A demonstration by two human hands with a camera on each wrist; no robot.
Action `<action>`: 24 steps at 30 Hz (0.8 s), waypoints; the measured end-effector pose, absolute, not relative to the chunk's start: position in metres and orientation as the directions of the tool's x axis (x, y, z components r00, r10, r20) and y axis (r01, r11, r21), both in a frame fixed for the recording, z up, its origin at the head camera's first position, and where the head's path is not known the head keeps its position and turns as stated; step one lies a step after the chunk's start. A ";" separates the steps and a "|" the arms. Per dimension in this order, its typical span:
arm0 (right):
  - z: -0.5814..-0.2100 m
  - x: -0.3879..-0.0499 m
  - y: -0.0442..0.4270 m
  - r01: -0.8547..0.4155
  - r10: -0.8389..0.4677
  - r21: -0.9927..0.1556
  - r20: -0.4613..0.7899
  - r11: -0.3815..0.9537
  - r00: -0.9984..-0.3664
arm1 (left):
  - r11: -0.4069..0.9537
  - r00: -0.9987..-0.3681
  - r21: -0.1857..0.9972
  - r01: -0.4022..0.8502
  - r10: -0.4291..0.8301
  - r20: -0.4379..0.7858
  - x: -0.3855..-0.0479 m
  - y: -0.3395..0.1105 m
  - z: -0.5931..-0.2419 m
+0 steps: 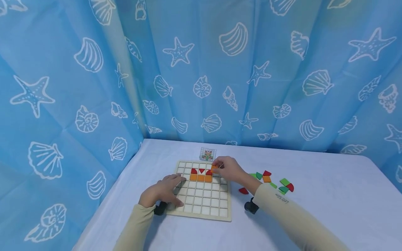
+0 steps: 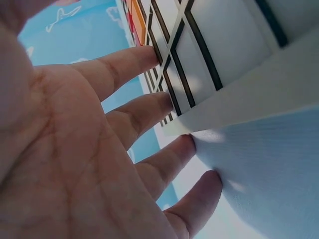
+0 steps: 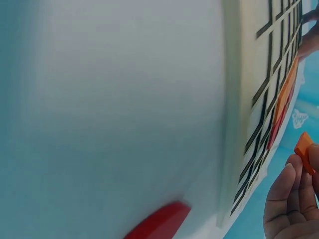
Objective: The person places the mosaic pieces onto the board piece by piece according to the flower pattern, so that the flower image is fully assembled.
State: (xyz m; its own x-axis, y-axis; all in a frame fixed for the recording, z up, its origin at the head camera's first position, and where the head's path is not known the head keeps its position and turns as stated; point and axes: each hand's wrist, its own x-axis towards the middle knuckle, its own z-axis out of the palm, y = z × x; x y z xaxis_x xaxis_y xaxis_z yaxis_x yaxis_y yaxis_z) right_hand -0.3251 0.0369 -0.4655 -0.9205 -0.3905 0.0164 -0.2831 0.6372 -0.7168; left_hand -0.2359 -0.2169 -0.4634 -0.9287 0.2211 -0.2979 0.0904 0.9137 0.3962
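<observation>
At our right hand [image 1: 228, 169], we pinch an orange piece [image 3: 303, 144] over the grid board [image 1: 198, 217].
Our left hand [image 1: 163, 190] spread at its edge; left of right hand, cells hold orange squares [image 1: 201, 178], red pieces [image 1: 194, 171].

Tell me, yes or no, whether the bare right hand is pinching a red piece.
No: the right wrist view shows the bare right hand pinching a small, flat orange piece.
</observation>
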 end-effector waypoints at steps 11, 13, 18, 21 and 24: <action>-0.467 -0.320 0.020 -0.376 -0.502 -0.720 0.044 0.583 -0.864 | 0.918 -0.930 0.386 0.095 0.220 -0.295 -0.238 -0.217 -0.465; -0.467 -0.318 0.018 -0.386 -0.522 -0.719 0.038 0.577 -0.852 | 0.917 -0.929 0.386 0.099 0.224 -0.294 -0.239 -0.217 -0.465; -0.469 -0.314 0.013 -0.411 -0.565 -0.713 0.025 0.568 -0.825 | 0.916 -0.927 0.387 0.108 0.233 -0.294 -0.239 -0.218 -0.463; -0.469 -0.310 0.011 -0.427 -0.584 -0.711 0.027 0.560 -0.811 | 0.917 -0.926 0.385 0.102 0.229 -0.300 -0.238 -0.217 -0.463; -0.468 -0.306 0.008 -0.431 -0.594 -0.706 0.018 0.562 -0.804 | 0.919 -0.925 0.381 0.098 0.225 -0.305 -0.238 -0.217 -0.463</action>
State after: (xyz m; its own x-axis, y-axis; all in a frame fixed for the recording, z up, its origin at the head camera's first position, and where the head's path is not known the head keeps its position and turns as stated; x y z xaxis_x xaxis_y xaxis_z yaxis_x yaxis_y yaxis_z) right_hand -0.3064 0.0083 -0.4684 -0.8040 -0.5943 0.0182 -0.4313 0.5619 -0.7059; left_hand -0.2382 -0.2167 -0.4633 -0.9254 0.2247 -0.3051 0.0975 0.9193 0.3813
